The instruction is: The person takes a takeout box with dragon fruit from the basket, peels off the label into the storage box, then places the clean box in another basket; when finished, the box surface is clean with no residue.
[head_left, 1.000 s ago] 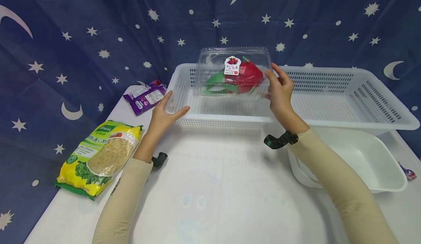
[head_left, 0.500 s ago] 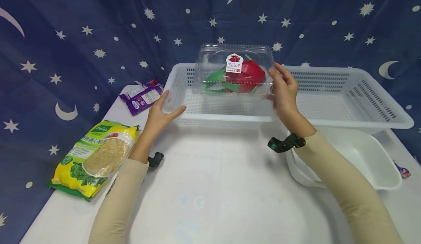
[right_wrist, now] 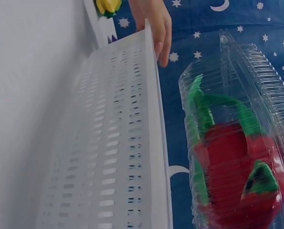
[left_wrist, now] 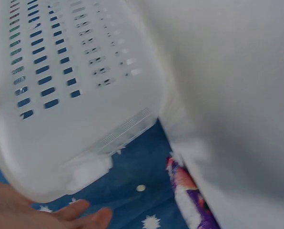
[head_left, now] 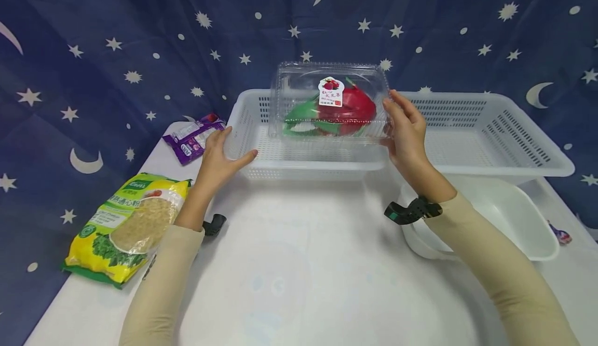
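Note:
My right hand (head_left: 406, 128) grips the right end of a clear plastic clamshell box (head_left: 299, 84). Inside lies a red and green imitation dragon fruit (head_left: 357, 107), and the lid bears a white label (head_left: 330, 93). The box is held over the left half of a long white perforated basket (head_left: 299, 165). At the basket's left front corner is my left hand (head_left: 218, 163), its thumb spread along the front rim and its fingers by the left end. The left wrist view shows part of this hand (left_wrist: 32, 217) beside the basket's corner (left_wrist: 42, 186).
A yellow pasta bag (head_left: 131, 226) lies at the left table edge. Behind it is a purple candy bag (head_left: 187, 146). Below the basket's right half stands a white tub (head_left: 509, 216), with a small purple wrapper (head_left: 560, 233) to its right. A blue star-patterned cloth (head_left: 261, 19) hangs behind.
My right hand has shifted the box slightly right relative to the basket. My left hand keeps its place at the basket's corner. The head view has turned slightly right.

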`<state>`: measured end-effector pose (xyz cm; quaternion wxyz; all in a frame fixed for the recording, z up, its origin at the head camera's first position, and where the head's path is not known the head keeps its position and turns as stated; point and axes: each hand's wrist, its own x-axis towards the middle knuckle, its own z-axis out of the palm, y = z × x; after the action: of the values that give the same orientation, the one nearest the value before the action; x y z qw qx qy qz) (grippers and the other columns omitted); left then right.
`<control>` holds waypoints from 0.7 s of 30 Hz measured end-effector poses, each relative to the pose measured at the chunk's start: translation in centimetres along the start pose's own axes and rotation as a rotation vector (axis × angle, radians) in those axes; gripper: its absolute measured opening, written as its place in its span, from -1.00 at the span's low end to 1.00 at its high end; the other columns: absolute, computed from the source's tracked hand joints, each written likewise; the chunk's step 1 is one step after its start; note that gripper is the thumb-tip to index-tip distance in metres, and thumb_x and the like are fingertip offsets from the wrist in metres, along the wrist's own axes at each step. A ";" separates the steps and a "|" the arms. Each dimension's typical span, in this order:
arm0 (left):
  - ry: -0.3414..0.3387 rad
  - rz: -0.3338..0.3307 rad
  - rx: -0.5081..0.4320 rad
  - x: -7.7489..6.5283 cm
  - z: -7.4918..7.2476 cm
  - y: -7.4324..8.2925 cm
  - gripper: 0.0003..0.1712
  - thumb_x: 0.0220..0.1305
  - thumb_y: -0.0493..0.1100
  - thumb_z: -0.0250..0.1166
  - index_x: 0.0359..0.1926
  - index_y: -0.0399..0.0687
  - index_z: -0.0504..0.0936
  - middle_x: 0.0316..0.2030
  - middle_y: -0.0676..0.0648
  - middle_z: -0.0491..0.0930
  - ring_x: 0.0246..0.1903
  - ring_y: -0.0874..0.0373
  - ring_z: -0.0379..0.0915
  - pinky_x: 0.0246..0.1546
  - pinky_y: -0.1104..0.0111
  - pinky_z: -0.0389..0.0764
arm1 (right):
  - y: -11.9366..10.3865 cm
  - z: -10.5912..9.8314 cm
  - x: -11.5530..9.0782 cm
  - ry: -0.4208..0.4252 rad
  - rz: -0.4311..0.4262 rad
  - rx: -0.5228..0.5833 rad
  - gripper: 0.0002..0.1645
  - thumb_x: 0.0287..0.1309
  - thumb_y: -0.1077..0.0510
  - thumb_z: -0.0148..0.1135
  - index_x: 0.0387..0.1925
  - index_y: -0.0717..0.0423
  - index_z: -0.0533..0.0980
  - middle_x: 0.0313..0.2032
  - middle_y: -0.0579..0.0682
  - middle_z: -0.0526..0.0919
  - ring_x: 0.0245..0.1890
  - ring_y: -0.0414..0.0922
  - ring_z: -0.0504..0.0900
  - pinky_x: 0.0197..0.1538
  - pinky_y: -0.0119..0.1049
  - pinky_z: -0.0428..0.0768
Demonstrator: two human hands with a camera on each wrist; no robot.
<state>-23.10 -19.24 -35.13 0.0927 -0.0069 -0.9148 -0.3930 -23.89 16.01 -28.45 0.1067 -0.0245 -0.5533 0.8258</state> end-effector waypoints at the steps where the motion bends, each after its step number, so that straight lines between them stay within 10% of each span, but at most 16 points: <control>1: 0.016 0.024 0.017 0.0 -0.1 0.1 0.11 0.12 0.18 0.39 0.51 -0.16 0.03 0.48 -0.31 -0.10 0.46 -0.26 -0.20 0.39 -0.21 -0.04 | 0.0 -0.1 -0.1 -0.004 0.002 0.007 -0.45 0.26 0.13 0.26 0.28 0.01 0.45 -0.28 -0.09 0.40 -0.57 -0.22 0.22 -0.61 -0.49 0.38; 9: 0.037 0.141 -0.158 -0.6 -0.9 1.8 -0.08 0.27 0.07 0.28 0.51 -0.09 0.07 0.51 -0.19 -0.09 0.51 -0.07 -0.31 0.41 -0.19 -0.11 | -0.4 -1.0 -0.6 0.000 -0.027 0.021 -0.48 0.25 0.13 0.28 0.24 0.04 0.48 -0.20 -0.04 0.55 -0.63 -0.22 0.31 -0.62 -0.50 0.52; 16: -0.096 0.343 -0.520 -1.1 -0.6 4.1 -0.26 0.34 -0.16 0.21 0.47 -0.18 0.16 0.43 -0.16 0.18 0.46 0.14 -0.06 0.47 0.33 -0.06 | -1.1 -1.6 -1.6 -0.043 -0.026 0.084 -0.46 0.22 0.17 0.31 0.23 0.08 0.47 -0.26 -0.04 0.44 -0.60 -0.21 0.23 -0.66 -0.55 0.31; 21: -0.193 0.423 -0.648 -1.3 -0.3 5.3 -0.14 0.30 0.04 0.28 0.48 -0.15 0.13 0.42 -0.17 0.19 0.45 0.13 -0.02 0.47 0.25 -0.03 | -1.5 -2.0 -2.4 -0.055 -0.028 0.053 -0.47 0.23 0.15 0.30 0.24 0.05 0.48 -0.11 -0.05 0.43 -0.52 -0.20 0.25 -0.62 -0.56 0.31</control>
<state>-21.30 -15.69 -31.34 0.0783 -0.2608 -0.7265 -0.6309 -20.97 17.83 -28.06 0.1036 0.0090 -0.5342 0.8389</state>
